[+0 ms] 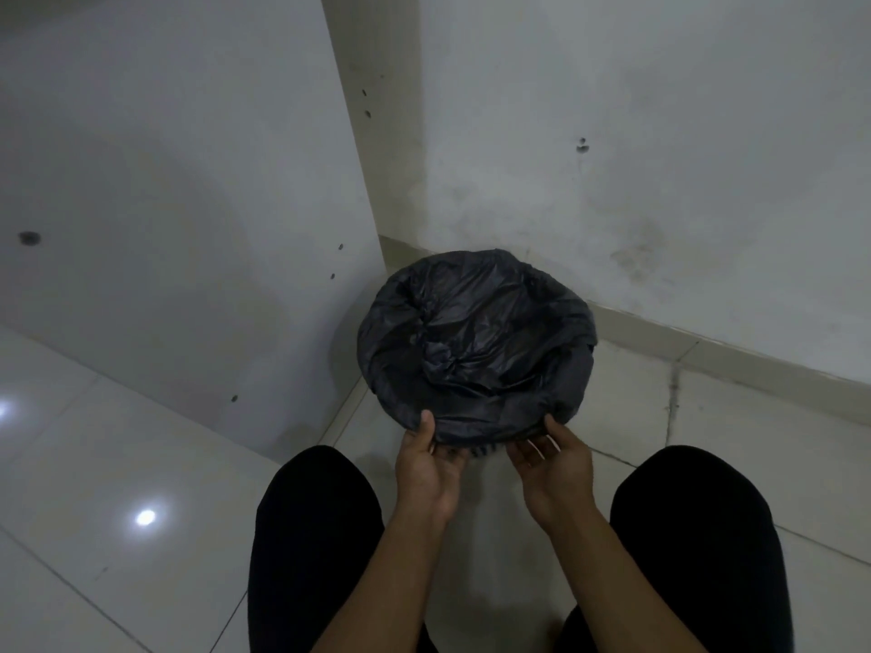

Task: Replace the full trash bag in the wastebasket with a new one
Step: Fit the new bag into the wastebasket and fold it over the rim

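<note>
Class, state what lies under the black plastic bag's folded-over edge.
Under the black plastic trash bag, only slats of the round wastebasket peek out between the left hand and right hand. The rest is covered.

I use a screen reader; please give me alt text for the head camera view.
Both hands, left hand and right hand, hold the near edge of a black trash bag stretched over a round wastebasket standing in a white wall corner on a tiled floor.
</note>
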